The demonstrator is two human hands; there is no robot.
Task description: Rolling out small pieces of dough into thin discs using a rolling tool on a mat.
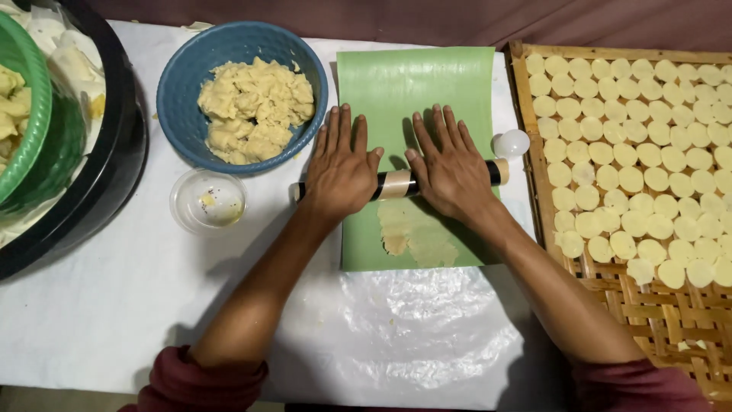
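Rolling pin (pixel 396 184), dark with a tan band, lies crosswise on green mat (pixel 415 91); thin, ragged pale dough sheet (pixel 415 236) just below it.

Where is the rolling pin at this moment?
In the head view, the rolling pin lies across the green mat, under the left hand and right hand, just above the flattened dough.

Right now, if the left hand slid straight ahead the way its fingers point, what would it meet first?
Probably the rim of the blue plastic bowl of yellow dough; the left hand points up past the black-and-tan rolling pin, along the green mat's edge.
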